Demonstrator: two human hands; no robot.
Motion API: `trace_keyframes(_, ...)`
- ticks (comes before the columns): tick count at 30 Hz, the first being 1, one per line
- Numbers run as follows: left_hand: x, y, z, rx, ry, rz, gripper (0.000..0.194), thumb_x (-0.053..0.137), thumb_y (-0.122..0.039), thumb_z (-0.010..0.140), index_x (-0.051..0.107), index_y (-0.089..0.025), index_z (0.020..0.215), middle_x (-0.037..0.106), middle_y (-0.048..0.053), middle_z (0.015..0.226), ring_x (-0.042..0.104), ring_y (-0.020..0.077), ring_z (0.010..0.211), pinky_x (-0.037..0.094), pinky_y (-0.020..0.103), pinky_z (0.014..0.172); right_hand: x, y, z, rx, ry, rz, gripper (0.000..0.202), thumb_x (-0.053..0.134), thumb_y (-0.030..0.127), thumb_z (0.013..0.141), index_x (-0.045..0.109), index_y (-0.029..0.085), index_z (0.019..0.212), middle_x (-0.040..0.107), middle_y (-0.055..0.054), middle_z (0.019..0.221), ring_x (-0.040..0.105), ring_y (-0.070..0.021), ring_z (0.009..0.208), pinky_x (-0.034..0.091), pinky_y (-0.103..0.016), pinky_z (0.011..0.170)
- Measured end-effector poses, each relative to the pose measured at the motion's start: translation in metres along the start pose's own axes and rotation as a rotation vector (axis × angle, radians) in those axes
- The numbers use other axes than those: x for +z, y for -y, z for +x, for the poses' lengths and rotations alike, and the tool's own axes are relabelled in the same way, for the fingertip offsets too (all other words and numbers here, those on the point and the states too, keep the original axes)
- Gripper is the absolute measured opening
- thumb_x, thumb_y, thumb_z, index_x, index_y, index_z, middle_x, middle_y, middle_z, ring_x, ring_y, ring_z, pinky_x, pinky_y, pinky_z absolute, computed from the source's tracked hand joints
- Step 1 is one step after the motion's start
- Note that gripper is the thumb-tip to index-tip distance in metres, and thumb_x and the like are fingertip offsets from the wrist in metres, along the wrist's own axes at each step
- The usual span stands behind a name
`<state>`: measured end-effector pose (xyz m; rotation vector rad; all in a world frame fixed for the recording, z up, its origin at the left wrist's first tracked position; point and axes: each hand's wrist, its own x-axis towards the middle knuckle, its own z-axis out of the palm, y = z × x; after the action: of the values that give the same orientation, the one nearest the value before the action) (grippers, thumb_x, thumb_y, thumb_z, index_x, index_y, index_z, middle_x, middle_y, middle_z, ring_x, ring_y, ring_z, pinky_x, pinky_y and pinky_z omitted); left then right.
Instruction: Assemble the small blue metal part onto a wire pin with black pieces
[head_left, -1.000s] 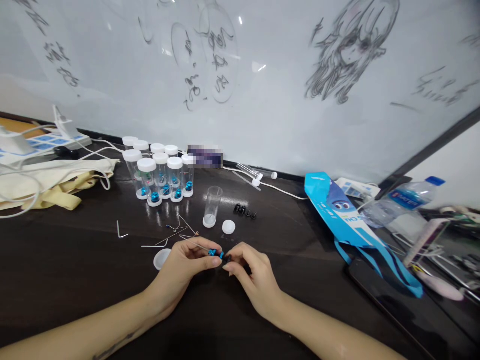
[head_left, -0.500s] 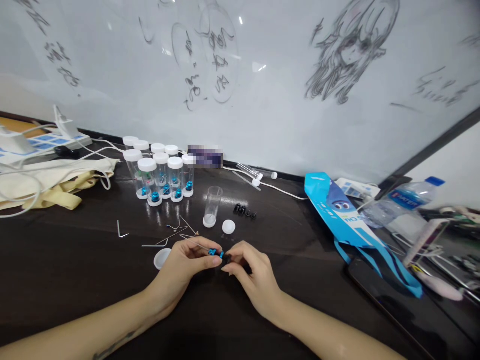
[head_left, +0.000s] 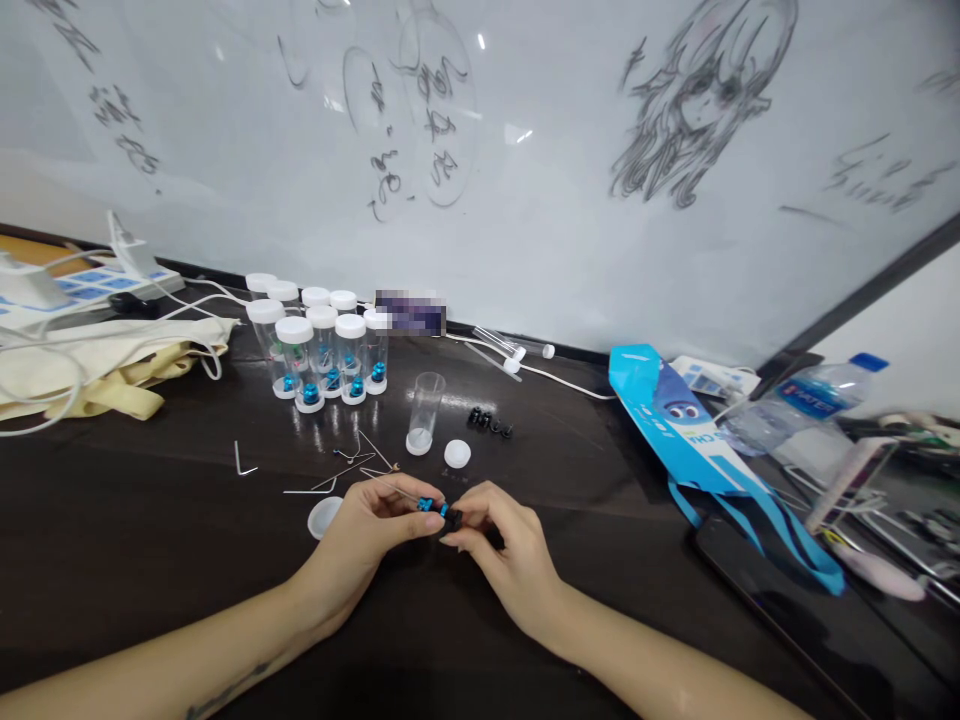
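Between thumb and fingers, my left hand (head_left: 375, 525) pinches a small blue metal fitting (head_left: 425, 505) with a thin metal rod (head_left: 401, 490) running back from it over the hand. At its right end, a small black part (head_left: 453, 519) meets the blue metal. The closed fingers of my right hand (head_left: 510, 535) grip this black part, partly covering it. Just beyond the hands, a clear tube (head_left: 426, 412) stands upright without its lid, and a white cap (head_left: 457, 454) lies beside it. Several small black parts (head_left: 491, 422) form a short row to the right.
Several capped tubes (head_left: 311, 350) holding blue parts stand at the back left. Hex keys (head_left: 311, 491) and a white round lid (head_left: 324, 518) lie left of my hands. A blue package (head_left: 671, 420), a water bottle (head_left: 814, 405) and a dark tablet-like slab (head_left: 780, 610) occupy the right.
My right thumb and fingertips have shifted very slightly at the black part, and more of it shows. My left hand and everything on the table stay put.
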<state>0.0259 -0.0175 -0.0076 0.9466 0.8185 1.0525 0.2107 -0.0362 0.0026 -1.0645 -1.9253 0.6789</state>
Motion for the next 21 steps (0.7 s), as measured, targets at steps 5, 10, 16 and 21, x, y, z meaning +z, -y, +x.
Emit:
trace_keyframes(5, -0.0012, -0.0002, 0.0, -0.015, 0.016, 0.001, 0.017, 0.084, -0.02, 0.067, 0.077, -0.024, 0.082, 0.072, -0.002, 0.074, 0.061, 0.0121, 0.073, 0.045, 0.021, 0.072, -0.0018, 0.0009, 0.0, 0.049, 0.051, -0.053, 0.021, 0.056, 0.031, 0.095, 0.058, 0.019, 0.079, 0.056, 0.002, 0.068, 0.053, -0.013, 0.06, 0.04, -0.025, 0.06)
trace_keyframes(10, -0.0019, 0.001, 0.0005, -0.01, 0.011, 0.019, 0.018, 0.084, -0.02, 0.065, 0.077, -0.024, 0.082, 0.071, -0.002, 0.073, 0.06, 0.0121, 0.072, 0.045, 0.021, 0.071, -0.0026, 0.0018, 0.0007, 0.063, 0.092, -0.061, 0.026, 0.05, 0.026, 0.098, 0.055, 0.019, 0.073, 0.057, 0.002, 0.065, 0.055, -0.0122, 0.06, 0.04, -0.023, 0.061)
trace_keyframes(16, -0.0016, 0.0021, 0.0007, -0.004, -0.008, 0.032, 0.019, 0.085, -0.02, 0.064, 0.077, -0.024, 0.081, 0.071, -0.002, 0.074, 0.06, 0.0126, 0.073, 0.045, 0.022, 0.071, -0.0028, 0.0007, 0.0, 0.071, 0.113, -0.059, 0.032, 0.044, 0.029, 0.101, 0.055, 0.018, 0.073, 0.058, 0.001, 0.065, 0.056, -0.0121, 0.06, 0.039, -0.023, 0.061)
trace_keyframes(21, -0.0008, 0.0013, -0.0007, -0.001, -0.021, 0.017, 0.019, 0.085, -0.019, 0.064, 0.077, -0.024, 0.081, 0.073, -0.003, 0.076, 0.06, 0.0119, 0.074, 0.045, 0.021, 0.072, -0.003, 0.0017, -0.0015, 0.067, 0.074, -0.06, 0.032, 0.042, 0.032, 0.101, 0.055, 0.018, 0.076, 0.057, 0.001, 0.068, 0.056, -0.013, 0.062, 0.039, -0.025, 0.062)
